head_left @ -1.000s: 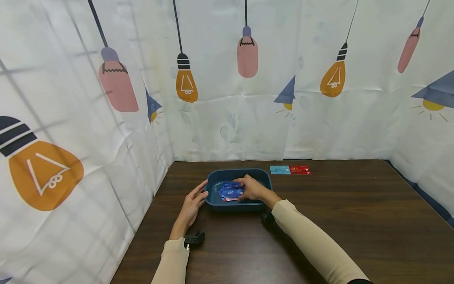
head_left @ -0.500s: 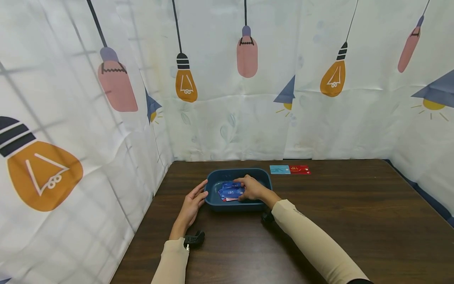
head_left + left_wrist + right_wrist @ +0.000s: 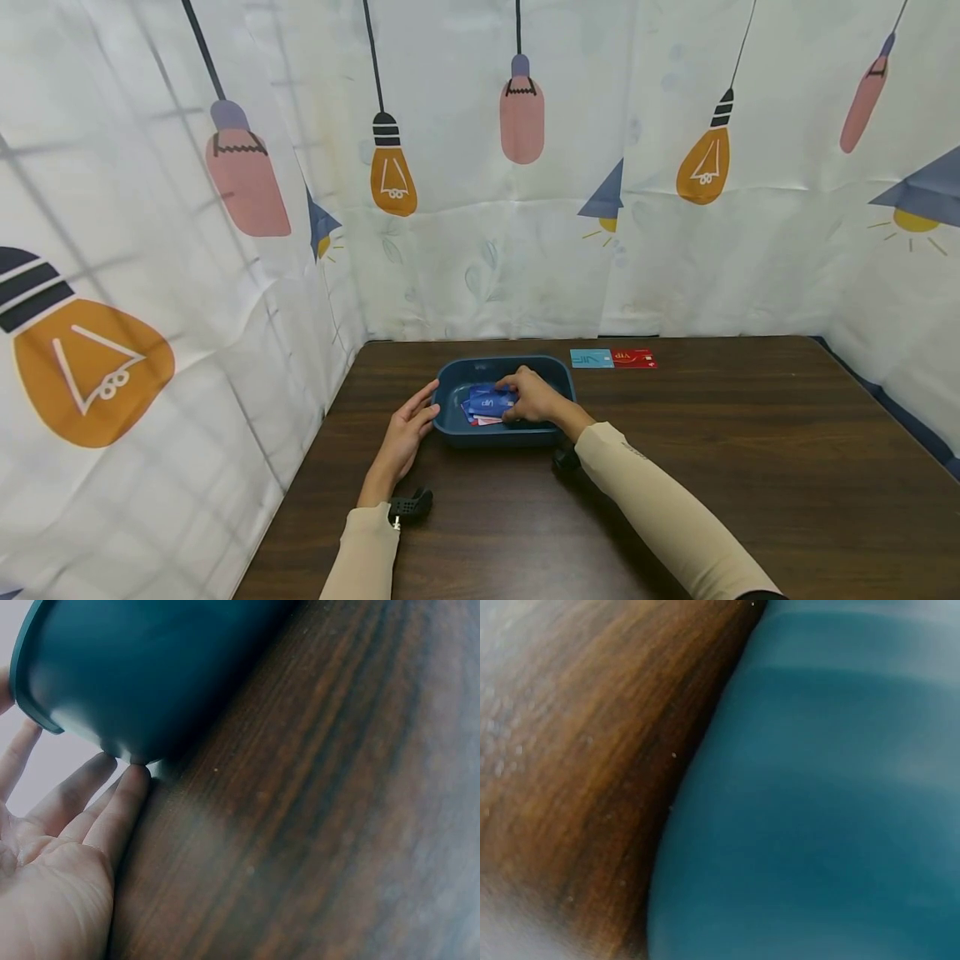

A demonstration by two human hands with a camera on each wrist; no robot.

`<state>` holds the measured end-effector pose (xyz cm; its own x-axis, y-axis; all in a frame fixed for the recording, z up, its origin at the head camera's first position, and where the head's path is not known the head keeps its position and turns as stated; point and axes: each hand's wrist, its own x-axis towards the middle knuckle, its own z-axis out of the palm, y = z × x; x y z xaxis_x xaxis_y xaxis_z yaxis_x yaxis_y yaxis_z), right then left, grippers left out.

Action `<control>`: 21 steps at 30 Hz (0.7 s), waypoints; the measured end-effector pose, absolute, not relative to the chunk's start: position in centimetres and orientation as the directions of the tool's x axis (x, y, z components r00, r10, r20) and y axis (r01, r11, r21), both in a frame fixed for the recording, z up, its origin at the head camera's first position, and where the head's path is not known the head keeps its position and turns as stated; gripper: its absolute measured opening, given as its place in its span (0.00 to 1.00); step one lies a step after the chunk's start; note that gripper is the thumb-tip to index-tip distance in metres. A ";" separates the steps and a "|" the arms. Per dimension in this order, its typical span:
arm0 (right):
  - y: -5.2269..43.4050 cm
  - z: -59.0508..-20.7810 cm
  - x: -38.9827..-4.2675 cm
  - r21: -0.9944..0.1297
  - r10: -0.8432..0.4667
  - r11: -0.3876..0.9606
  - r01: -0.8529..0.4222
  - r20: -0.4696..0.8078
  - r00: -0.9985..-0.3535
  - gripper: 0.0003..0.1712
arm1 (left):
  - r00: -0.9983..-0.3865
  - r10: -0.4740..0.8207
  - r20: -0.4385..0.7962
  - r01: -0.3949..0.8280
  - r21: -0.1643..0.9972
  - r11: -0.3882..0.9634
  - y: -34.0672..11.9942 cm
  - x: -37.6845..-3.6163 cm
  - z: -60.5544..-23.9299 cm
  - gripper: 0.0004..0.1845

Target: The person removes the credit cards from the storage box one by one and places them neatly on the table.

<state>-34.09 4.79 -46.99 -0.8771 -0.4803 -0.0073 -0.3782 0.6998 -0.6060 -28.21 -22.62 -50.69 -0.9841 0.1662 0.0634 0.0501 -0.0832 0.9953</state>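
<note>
Inside the teal tray (image 3: 457, 429), under the right hand (image 3: 534, 398), lies a loose heap of blue cards (image 3: 486, 404); the fingers (image 3: 510, 385) curl over the top card and seem to pinch its far edge, though the grip itself is partly hidden. The left hand (image 3: 405, 429) rests on the desk (image 3: 712, 467) with straight fingers (image 3: 112, 810) touching the tray's left wall. I judge it best to keep that brace steady and peel off only one card, lifting its edge before drawing it clear.
</note>
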 end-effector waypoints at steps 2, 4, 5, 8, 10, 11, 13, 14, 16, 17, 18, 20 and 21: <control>4.8 -47.1 -34.2 -0.604 -0.480 0.700 -0.380 -0.005 -0.877 0.33 | -0.984 0.167 0.063 0.049 0.995 -0.087 -22.6 -28.1 -50.6 0.30; 4.9 -47.1 -34.2 -0.605 -0.484 0.699 -0.382 -0.006 -0.875 0.33 | -0.984 0.169 0.062 0.047 0.995 -0.088 -22.6 -28.1 -50.6 0.30; 4.9 -47.1 -34.3 -0.607 -0.486 0.696 -0.384 -0.004 -0.874 0.32 | -0.984 0.169 0.062 0.047 0.995 -0.088 -22.6 -28.1 -50.6 0.30; 4.9 -47.0 -34.2 -0.610 -0.494 0.687 -0.395 0.006 -0.869 0.31 | -0.984 0.167 0.061 0.047 0.995 -0.084 -22.6 -28.1 -50.6 0.30; 4.9 -47.0 -34.1 -0.614 -0.503 0.678 -0.405 0.015 -0.864 0.31 | -0.984 0.166 0.061 0.047 0.995 -0.085 -22.6 -28.1 -50.6 0.30; 4.9 -46.9 -34.0 -0.615 -0.508 0.673 -0.412 0.021 -0.861 0.30 | -0.984 0.166 0.062 0.048 0.995 -0.086 -22.6 -28.1 -50.6 0.30; 5.0 -46.9 -34.0 -0.621 -0.513 0.662 -0.419 0.032 -0.858 0.30 | -0.984 0.167 0.062 0.047 0.995 -0.089 -22.6 -28.1 -50.6 0.30; 5.0 -46.9 -34.0 -0.625 -0.515 0.657 -0.421 0.036 -0.856 0.30 | -0.984 0.167 0.062 0.047 0.995 -0.091 -22.6 -28.1 -50.6 0.30; 5.0 -46.9 -34.0 -0.636 -0.514 0.647 -0.420 0.043 -0.857 0.30 | -0.984 0.167 0.062 0.046 0.994 -0.096 -22.6 -28.2 -50.7 0.30; 5.0 -46.9 -33.9 -0.646 -0.513 0.639 -0.418 0.046 -0.857 0.30 | -0.984 0.167 0.061 0.045 0.994 -0.098 -22.6 -28.2 -50.7 0.30; 5.0 -46.9 -33.9 -0.658 -0.511 0.630 -0.412 0.048 -0.858 0.30 | -0.984 0.167 0.061 0.044 0.994 -0.101 -22.6 -28.2 -50.7 0.30; 5.1 -46.8 -33.9 -0.684 -0.508 0.610 -0.400 0.050 -0.860 0.31 | -0.984 0.165 0.060 0.043 0.994 -0.104 -22.6 -28.2 -50.7 0.30; 5.1 -46.8 -33.9 -0.696 -0.507 0.600 -0.395 0.051 -0.861 0.31 | -0.985 0.165 0.059 0.043 0.994 -0.104 -22.6 -28.2 -50.7 0.30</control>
